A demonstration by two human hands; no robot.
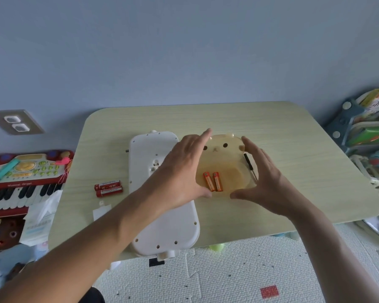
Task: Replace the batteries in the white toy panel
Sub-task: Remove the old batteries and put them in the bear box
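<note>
The white toy panel lies face down on the table, its small battery bay uncovered at mid-length. A translucent tan bear-face plate sits to its right and holds two orange batteries. My left hand curves around the plate's left side, partly over the panel. My right hand curves around the plate's right side. Both hands have fingers spread, thumbs near the plate's near rim, and neither holds anything. Two red batteries lie left of the panel. A small white cover lies near the table's left front.
A thin black screwdriver lies against the plate's right edge, under my right fingers. The pale wood table stands against a blue wall. A toy keyboard and packets crowd the left floor. Shelves of books and toys stand on the right.
</note>
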